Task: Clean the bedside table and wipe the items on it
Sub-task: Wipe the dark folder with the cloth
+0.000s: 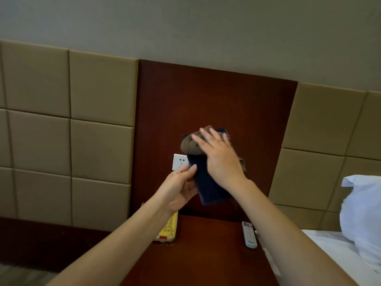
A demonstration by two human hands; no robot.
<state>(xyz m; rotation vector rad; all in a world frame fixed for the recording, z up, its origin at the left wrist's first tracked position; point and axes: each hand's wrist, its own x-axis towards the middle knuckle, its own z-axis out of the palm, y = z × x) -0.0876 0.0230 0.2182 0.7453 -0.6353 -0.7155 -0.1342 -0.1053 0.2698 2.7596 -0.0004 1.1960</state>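
we've got the dark wooden surface (206, 254): a yellow remote (168, 229) lying near its left edge, a white remote (249, 235) near its right.

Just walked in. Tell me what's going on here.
A person is wiping a dark blue folder held up over the bedside table. The left hand pinches its edge while the right hand, fingers flat, presses a brown cloth against its upper part. A yellow remote and a white remote lie on the table, neither in hand.
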